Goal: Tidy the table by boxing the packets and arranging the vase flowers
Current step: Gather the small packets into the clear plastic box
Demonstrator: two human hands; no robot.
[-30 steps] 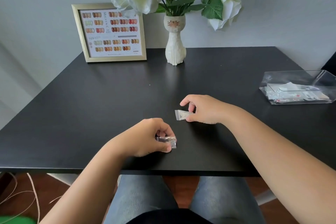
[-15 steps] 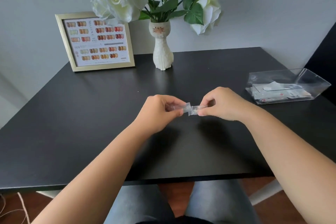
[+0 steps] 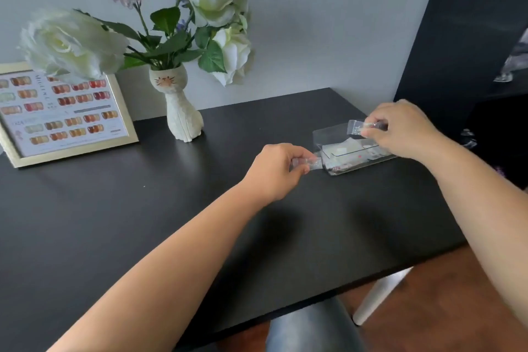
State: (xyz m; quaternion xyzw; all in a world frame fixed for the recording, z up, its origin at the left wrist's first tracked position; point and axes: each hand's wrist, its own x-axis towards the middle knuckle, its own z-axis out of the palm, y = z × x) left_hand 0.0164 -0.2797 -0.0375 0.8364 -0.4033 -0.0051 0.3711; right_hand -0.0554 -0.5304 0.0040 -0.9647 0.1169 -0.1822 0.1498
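Two small clear packets are held, one in each hand. At the centre of the frame the left hand (image 3: pixel 275 170) pinches its packet (image 3: pixel 310 163) just beside the near-left end of the clear box (image 3: pixel 328 137). Farther right, the right hand (image 3: pixel 400 128) pinches the other packet (image 3: pixel 357 126) directly above the box, so I judge it drops first. The vase (image 3: pixel 183 111) stands behind at the upper left.
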